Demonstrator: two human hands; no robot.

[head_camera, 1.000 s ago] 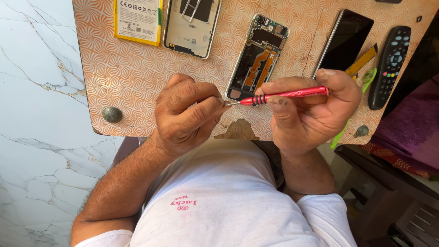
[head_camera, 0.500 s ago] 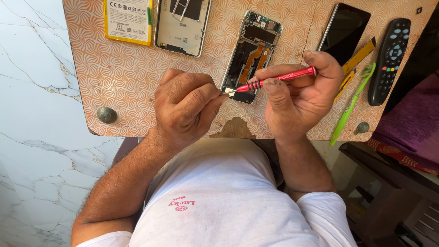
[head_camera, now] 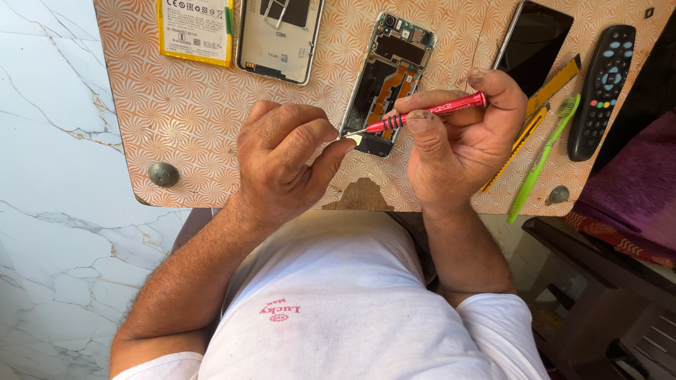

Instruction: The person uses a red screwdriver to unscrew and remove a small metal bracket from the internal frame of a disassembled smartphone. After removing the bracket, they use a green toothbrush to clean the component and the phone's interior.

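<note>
An opened phone body [head_camera: 386, 77] with bare boards and an orange ribbon cable lies on the patterned table [head_camera: 204, 134]. My right hand [head_camera: 465, 144] grips a red screwdriver [head_camera: 431, 112], its tip pointing left at the phone's lower end. My left hand [head_camera: 285, 162] is curled, thumb and forefinger pinched at that same lower corner, touching the screwdriver tip; what they pinch is too small to tell.
A yellow battery [head_camera: 196, 29] and a phone back cover [head_camera: 280, 35] lie at the far left. Right of the phone are a black screen panel [head_camera: 535, 39], a yellow cutter [head_camera: 539, 112], a green toothbrush [head_camera: 543, 158] and a black remote [head_camera: 600, 88]. Marble floor lies left.
Both hands have moved toward the phone's lower end. The screwdriver has tilted and its tip now meets my left fingers at the phone's corner.
</note>
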